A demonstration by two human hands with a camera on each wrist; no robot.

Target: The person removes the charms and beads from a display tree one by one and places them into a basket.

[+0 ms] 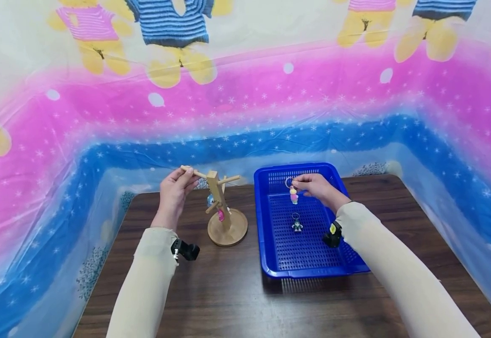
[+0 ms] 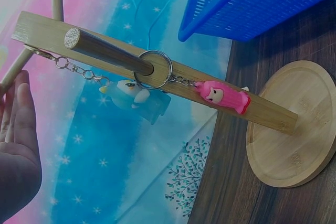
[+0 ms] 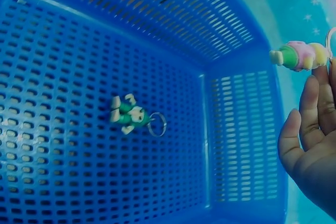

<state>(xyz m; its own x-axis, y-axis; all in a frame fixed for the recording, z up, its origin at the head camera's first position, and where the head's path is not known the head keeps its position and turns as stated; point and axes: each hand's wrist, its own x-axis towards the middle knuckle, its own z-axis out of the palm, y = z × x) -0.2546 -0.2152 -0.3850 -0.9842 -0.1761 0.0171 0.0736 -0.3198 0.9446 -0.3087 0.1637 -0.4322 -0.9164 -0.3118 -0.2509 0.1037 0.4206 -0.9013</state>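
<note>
My left hand (image 1: 173,191) pinches an upper peg (image 1: 191,172) of the wooden peg stand (image 1: 217,192). Two keychains hang from that stand: a pink figure (image 2: 224,96) by its ring on a lower peg, and a light blue figure (image 2: 137,97) from the peg by my left fingers. Over the blue basket (image 1: 266,253), my right hand (image 1: 316,187) pinches a keychain with a pink, yellow and green figure (image 3: 300,56), which dangles below its ring. A green and white figure keychain (image 3: 131,115) lies on the basket floor, its ring beside it.
The stand's round base (image 1: 233,237) rests on the dark wood table (image 1: 211,291), left of the basket. A printed cloth (image 1: 237,112) with pink and blue bands rises behind the table and along its sides. Each wrist wears a small black camera (image 1: 188,250).
</note>
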